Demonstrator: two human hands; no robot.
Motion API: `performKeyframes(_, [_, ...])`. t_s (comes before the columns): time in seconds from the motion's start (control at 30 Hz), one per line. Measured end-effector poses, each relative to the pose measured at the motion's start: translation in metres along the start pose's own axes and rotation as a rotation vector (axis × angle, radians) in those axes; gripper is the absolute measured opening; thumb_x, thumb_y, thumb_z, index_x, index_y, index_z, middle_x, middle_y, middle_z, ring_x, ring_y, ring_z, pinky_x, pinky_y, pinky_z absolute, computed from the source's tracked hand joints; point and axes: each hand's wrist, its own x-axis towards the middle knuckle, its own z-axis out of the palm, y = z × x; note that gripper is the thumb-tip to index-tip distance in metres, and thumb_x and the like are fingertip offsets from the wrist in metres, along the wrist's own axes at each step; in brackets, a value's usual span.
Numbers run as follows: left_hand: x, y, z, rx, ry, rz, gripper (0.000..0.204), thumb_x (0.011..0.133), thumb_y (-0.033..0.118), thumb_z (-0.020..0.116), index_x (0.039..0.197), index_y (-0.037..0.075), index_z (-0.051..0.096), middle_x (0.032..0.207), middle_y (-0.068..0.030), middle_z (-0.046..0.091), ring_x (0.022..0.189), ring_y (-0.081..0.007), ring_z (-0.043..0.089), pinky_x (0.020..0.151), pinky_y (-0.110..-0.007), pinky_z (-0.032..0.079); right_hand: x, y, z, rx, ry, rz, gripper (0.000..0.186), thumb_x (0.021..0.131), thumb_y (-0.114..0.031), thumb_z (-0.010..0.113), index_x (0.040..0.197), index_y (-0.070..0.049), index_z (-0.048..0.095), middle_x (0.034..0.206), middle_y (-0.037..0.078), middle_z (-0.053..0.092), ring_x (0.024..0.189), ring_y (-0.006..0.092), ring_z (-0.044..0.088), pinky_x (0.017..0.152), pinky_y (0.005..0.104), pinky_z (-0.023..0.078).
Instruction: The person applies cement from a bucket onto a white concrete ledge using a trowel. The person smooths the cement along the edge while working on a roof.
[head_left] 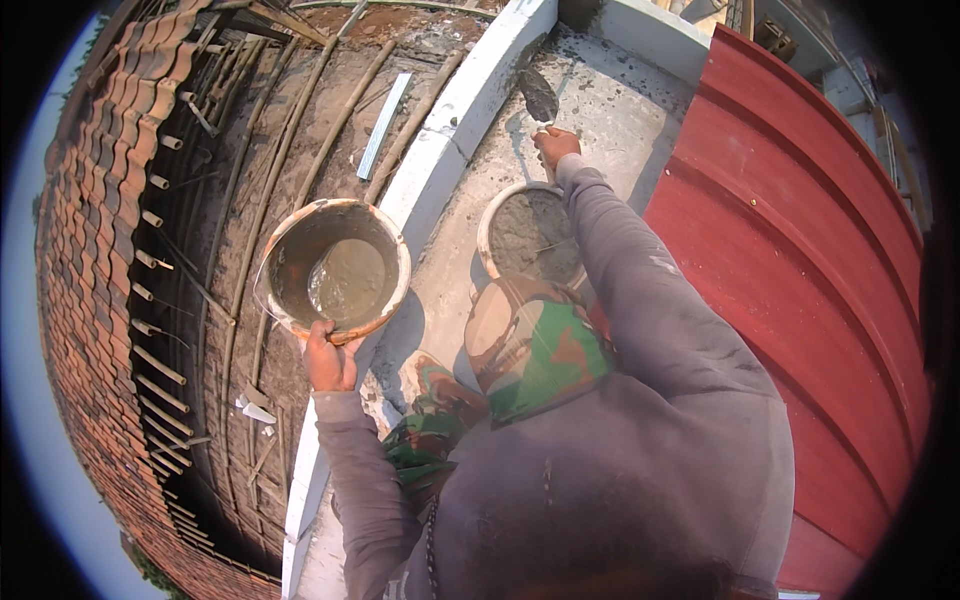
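My left hand grips the near rim of a round bucket, thumb over the edge. Inside it lies a little wet grey mortar or murky water; which of the two I cannot tell. My right arm reaches forward, and my right hand is closed around the handle of a trowel. Grey mortar covers its blade, which points away over the concrete ledge. Below my right forearm stands a second bucket, filled with grey mortar and partly hidden by my arm and camouflage-clad knee.
A white low wall runs along the left of the concrete gutter floor. Beyond it, bamboo poles and a pale metal strip lie lower down. Tiled roofing rises far left; red metal roofing slopes at right.
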Motion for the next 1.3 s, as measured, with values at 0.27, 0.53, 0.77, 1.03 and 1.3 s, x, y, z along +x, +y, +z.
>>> performKeyframes(0.27, [-0.009, -0.007, 0.017, 0.007, 0.022, 0.057, 0.020, 0.096, 0.009, 0.056, 0.113, -0.001, 0.060, 0.118, -0.0164, 0.064, 0.105, -0.0352, 0.071, 0.091, -0.058, 0.065, -0.186, -0.006, 0.024, -0.068, -0.406, -0.332, 0.060, 0.100, -0.023, 0.075, 0.149, 0.006, 0.057, 0.121, 0.016, 0.076, 0.093, 0.0209, 0.071, 0.083, 0.0345, 0.057])
performKeyframes(0.53, [0.002, -0.042, 0.051, 0.311, 0.053, 0.508, 0.072, 0.091, -0.009, 0.054, 0.161, -0.004, 0.034, 0.147, -0.0163, 0.055, 0.127, -0.0228, 0.059, 0.108, -0.031, 0.047, -0.216, -0.122, 0.031, -1.097, -0.793, -0.784, 0.042, 0.101, -0.033, 0.064, 0.122, 0.002, 0.074, 0.118, 0.030, 0.074, 0.113, 0.0442, 0.072, 0.099, 0.0481, 0.057])
performKeyframes(0.77, [-0.023, -0.036, 0.091, 0.078, -0.089, 0.531, 0.079, 0.092, -0.012, 0.051, 0.167, 0.000, 0.027, 0.148, -0.0146, 0.056, 0.123, -0.0199, 0.060, 0.105, -0.031, 0.049, -0.190, -0.138, 0.139, -1.547, -1.086, -0.384, 0.035, 0.096, -0.033, 0.062, 0.100, -0.002, 0.079, 0.085, 0.015, 0.075, 0.064, 0.0283, 0.072, 0.063, 0.0443, 0.060])
performKeyframes(1.03, [0.012, -0.031, 0.060, -0.070, 0.011, 0.349, 0.059, 0.090, 0.000, 0.056, 0.146, 0.002, 0.040, 0.124, -0.0184, 0.061, 0.095, -0.0336, 0.072, 0.079, -0.053, 0.066, -0.174, -0.110, 0.064, -0.570, -1.319, 0.166, 0.037, 0.108, -0.030, 0.062, 0.126, 0.002, 0.071, 0.075, 0.004, 0.066, 0.053, 0.0127, 0.062, 0.047, 0.0270, 0.052])
performKeyframes(1.3, [0.007, -0.007, 0.022, -0.162, 0.141, 0.083, 0.049, 0.090, 0.001, 0.053, 0.139, 0.004, 0.043, 0.121, -0.0163, 0.055, 0.108, -0.0371, 0.066, 0.091, -0.069, 0.062, -0.138, -0.074, -0.042, 0.142, -1.052, 0.279, 0.038, 0.110, -0.026, 0.058, 0.135, 0.002, 0.066, 0.090, 0.007, 0.070, 0.065, 0.0121, 0.066, 0.056, 0.0258, 0.056])
